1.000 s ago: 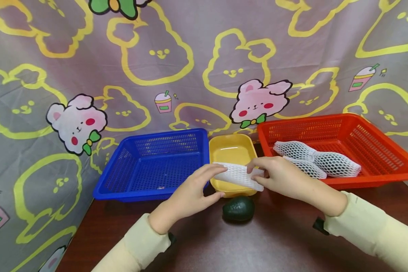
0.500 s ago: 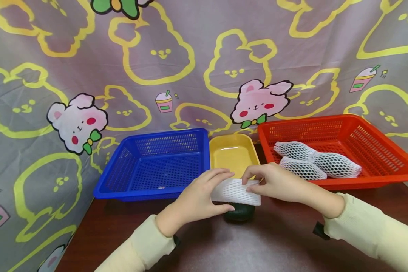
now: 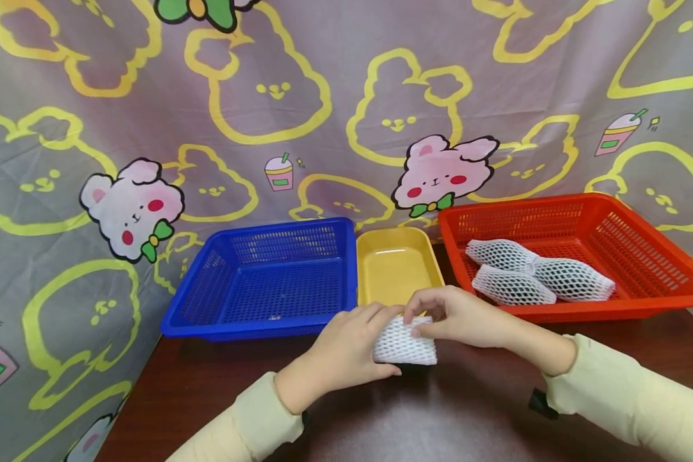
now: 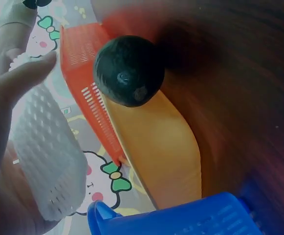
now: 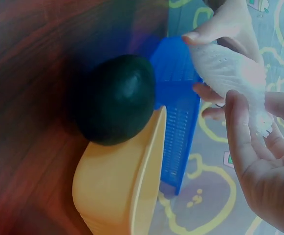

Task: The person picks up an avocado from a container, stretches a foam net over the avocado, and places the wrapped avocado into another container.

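Note:
A white foam net sleeve [image 3: 405,343] is held between both hands over the table. My left hand [image 3: 346,343] grips one end, thumb below and fingers over the top. At the other end my right hand [image 3: 459,314] pinches the mesh between thumb and fingers. Directly under the sleeve, a dark green avocado [image 4: 129,71] lies on the table in front of the yellow tray; the head view hides nearly all of it. In the right wrist view the avocado [image 5: 117,100] sits apart from the sleeve [image 5: 227,68], which looks flattened.
Behind the hands is a yellow tray [image 3: 398,276] with nothing in it. An empty blue basket [image 3: 242,332] stands to its left. To the right, a red basket [image 3: 624,310] holds white net-wrapped pieces [image 3: 572,279]. A patterned curtain [image 3: 335,77] hangs behind.
Both hands have brought the net sleeve down and toward me, from over the yellow tray to above the avocado. The left hand has closed further around the sleeve. The avocado has become covered in the head view.

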The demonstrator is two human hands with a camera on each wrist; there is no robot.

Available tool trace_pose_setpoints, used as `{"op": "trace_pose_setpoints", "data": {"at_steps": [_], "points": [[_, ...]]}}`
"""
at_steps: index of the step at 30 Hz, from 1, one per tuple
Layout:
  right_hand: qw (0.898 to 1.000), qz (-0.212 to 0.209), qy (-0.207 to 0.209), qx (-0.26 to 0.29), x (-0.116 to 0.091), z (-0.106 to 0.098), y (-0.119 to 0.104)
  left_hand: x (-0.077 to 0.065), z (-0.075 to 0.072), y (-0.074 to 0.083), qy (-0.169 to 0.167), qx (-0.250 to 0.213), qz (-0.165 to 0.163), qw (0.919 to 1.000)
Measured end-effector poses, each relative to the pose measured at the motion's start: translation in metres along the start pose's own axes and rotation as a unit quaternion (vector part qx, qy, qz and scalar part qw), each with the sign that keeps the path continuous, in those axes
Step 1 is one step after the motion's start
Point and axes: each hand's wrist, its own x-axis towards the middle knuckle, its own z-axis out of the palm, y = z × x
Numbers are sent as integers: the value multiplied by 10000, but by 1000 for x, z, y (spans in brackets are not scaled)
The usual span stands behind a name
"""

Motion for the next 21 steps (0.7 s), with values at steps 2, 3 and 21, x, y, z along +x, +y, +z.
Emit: {"op": "trace_pose_setpoints", "data": {"at_steps": [2, 3, 21], "points": [[9998, 29, -45, 193, -1, 1, 0, -1, 1, 1, -81, 35, -30, 10000], [9996, 43, -67, 257, -1, 2, 0, -1, 1, 1, -118, 12, -58, 9999], [9855, 443, 244, 1616, -13, -1, 1, -12, 6, -6, 292, -1034, -294, 9938]]}}
